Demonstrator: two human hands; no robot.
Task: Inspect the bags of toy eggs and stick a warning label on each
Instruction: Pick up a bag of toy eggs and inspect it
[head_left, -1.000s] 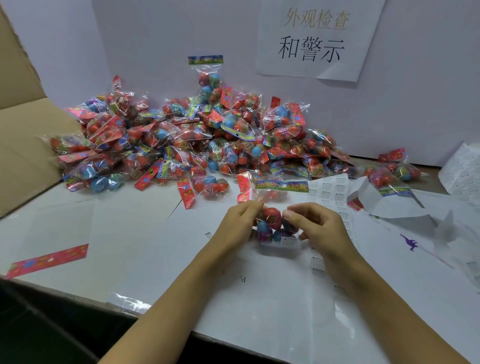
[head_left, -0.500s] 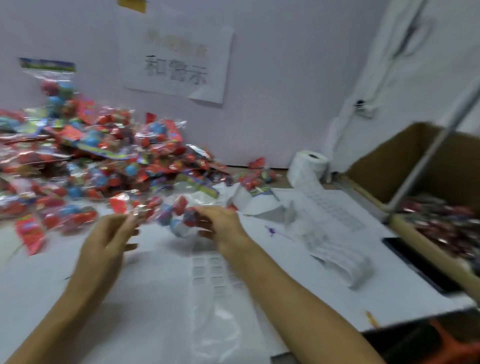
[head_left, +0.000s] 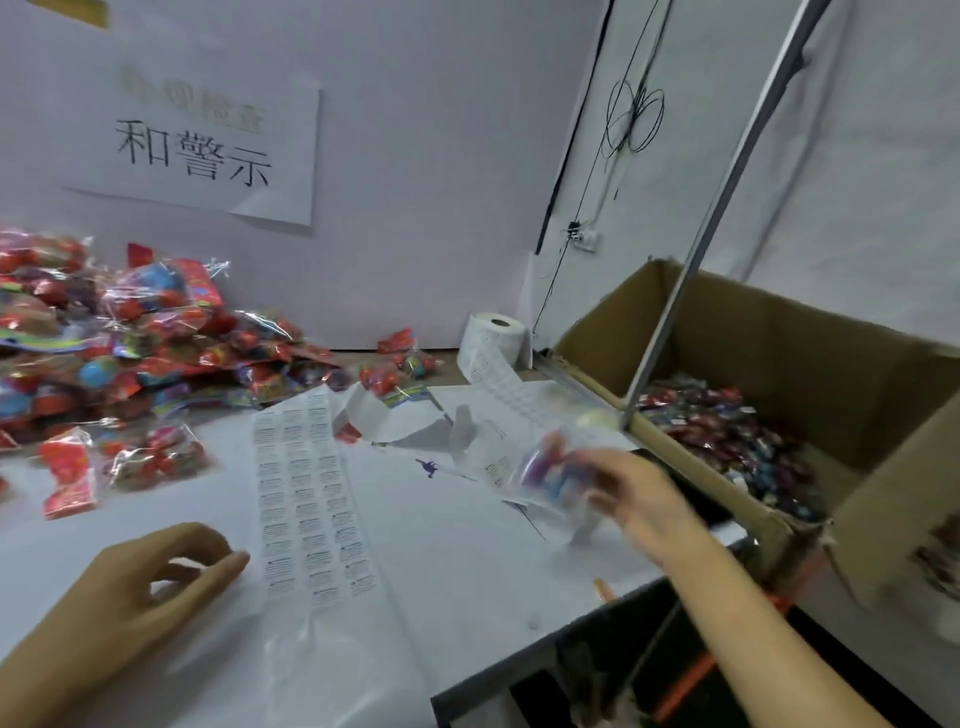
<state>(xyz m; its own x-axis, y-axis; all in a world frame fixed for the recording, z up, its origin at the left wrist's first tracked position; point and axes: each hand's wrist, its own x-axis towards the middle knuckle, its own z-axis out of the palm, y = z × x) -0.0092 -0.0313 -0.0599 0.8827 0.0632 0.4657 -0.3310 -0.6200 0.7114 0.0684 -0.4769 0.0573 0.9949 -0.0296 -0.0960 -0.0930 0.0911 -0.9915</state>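
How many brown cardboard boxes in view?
2. One large open brown cardboard box right of the table, holding toy egg bags; a second box's flap at the right edge, mostly out of frame.

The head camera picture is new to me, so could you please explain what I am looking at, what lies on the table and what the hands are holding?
No machine here: a person wears one wide-angle camera on the head, looking forward and down at their own bare hands. The right hand, blurred by motion, holds a clear bag of toy eggs out toward a cardboard box at the right, which already contains many similar bags. The left hand holds nothing; its fingers are loosely curled at the edge of a sheet of warning labels lying on the white table. A pile of bags sits at the left, and a label roll stands by the wall. A paper sign hangs above.
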